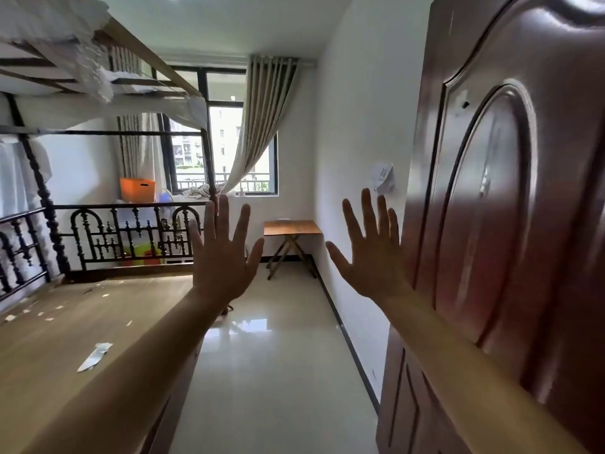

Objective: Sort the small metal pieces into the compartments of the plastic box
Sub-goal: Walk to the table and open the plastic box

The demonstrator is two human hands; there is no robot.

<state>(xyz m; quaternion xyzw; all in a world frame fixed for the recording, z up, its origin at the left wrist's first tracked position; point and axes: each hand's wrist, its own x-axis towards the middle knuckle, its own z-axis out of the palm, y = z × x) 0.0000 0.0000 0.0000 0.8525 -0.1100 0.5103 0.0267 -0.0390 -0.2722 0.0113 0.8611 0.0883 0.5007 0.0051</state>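
Both arms are stretched out in front of me at chest height. My left hand [222, 257] has its fingers spread wide, back toward the camera, and holds nothing. My right hand [373, 253] is spread the same way, just left of the door, also holding nothing. No plastic box and no small metal pieces are in view. A small wooden folding table [292, 228] stands far ahead against the right wall, under the window; a small pale thing lies on its far edge, too small to tell.
A brown wooden door [510, 224] stands open close on my right. A bare wooden bed platform [65, 329] with a black metal frame [131, 231] fills the left, with paper scraps on it. Glossy tiled floor [278, 355] runs between them toward the window. An orange bin [137, 189] sits behind the bed.
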